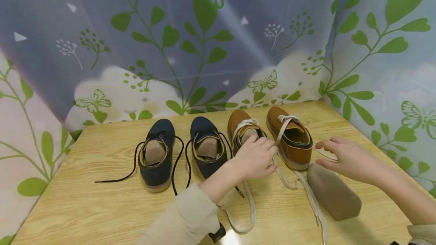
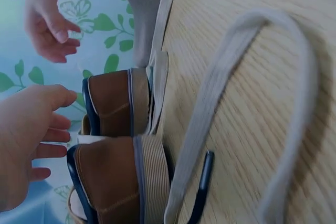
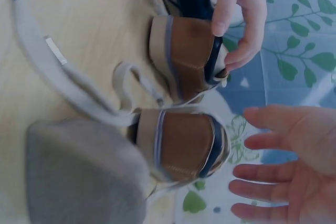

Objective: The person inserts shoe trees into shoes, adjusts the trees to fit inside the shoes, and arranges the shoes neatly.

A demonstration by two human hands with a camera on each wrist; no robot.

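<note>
Two brown lace-up shoes stand side by side on the wooden table. My left hand (image 1: 255,158) is over the heel and opening of the left brown shoe (image 1: 235,121). Its fingers look loosely extended in the left wrist view, with nothing gripped. A taupe shoe filler (image 1: 249,134) sits inside that shoe. Beside the heel of the right brown shoe (image 1: 295,156), my right hand (image 1: 345,158) has its fingers spread and holds nothing. That shoe's opening shows no filler. Another taupe shoe filler (image 1: 334,192) lies on the table below the right hand. Untied pale laces (image 1: 311,196) trail toward me.
Two navy shoes (image 1: 156,169) with loose black laces (image 1: 119,180) stand to the left, each with a taupe filler inside. A patterned cloth backdrop (image 1: 163,67) rises behind the table (image 1: 88,207) and along its sides.
</note>
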